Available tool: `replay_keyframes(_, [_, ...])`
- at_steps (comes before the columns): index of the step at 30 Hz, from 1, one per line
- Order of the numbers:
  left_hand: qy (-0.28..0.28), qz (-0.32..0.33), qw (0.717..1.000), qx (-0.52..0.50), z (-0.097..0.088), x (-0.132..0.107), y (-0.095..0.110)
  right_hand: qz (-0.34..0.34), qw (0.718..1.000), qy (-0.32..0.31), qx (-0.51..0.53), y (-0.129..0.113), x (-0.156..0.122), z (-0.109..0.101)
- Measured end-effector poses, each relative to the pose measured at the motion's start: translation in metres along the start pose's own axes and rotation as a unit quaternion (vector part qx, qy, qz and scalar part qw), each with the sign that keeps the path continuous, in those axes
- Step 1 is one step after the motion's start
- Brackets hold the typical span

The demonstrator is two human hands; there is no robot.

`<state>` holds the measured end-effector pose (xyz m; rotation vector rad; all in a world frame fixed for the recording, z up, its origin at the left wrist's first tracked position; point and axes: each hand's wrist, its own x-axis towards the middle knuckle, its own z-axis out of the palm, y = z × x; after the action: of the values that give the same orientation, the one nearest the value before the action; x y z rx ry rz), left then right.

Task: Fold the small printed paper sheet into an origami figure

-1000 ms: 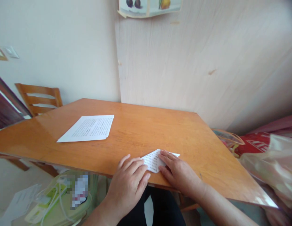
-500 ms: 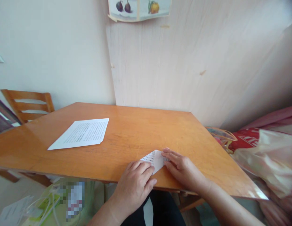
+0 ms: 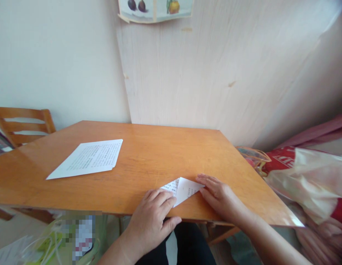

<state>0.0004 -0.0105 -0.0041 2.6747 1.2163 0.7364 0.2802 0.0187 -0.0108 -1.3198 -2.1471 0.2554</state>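
A small folded sheet of printed paper (image 3: pixel 184 188) lies near the front edge of the orange wooden table (image 3: pixel 160 154). My left hand (image 3: pixel 153 217) lies flat on the paper's left part, fingers stretched out and pressing it down. My right hand (image 3: pixel 219 197) rests flat on the table at the paper's right tip, its fingertips touching that corner. Neither hand holds anything. Part of the paper is hidden under my left fingers.
A second printed sheet (image 3: pixel 86 159) lies flat on the table's left side. A wooden chair (image 3: pixel 22 125) stands behind the table at left. Plastic bags (image 3: pixel 306 176) pile up to the right, and a green bag (image 3: pixel 63 239) sits below the table's front left.
The folded paper looks narrower and more pointed than before. My right hand has slid rightward to the paper's tip. The camera view has shifted to the right.
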Motion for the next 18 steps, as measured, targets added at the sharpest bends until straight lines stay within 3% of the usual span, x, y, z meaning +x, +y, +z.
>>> replay_keyframes(9, [-0.009,-0.001,1.000,-0.002,0.002,-0.002,-0.002,0.001,1.000,-0.017,-0.012,-0.018,0.012,0.011])
replay_keyframes(18, [-0.009,-0.030,0.999,-0.021,0.001,-0.002,-0.002,0.019,1.000,0.008,0.012,-0.010,0.005,0.013])
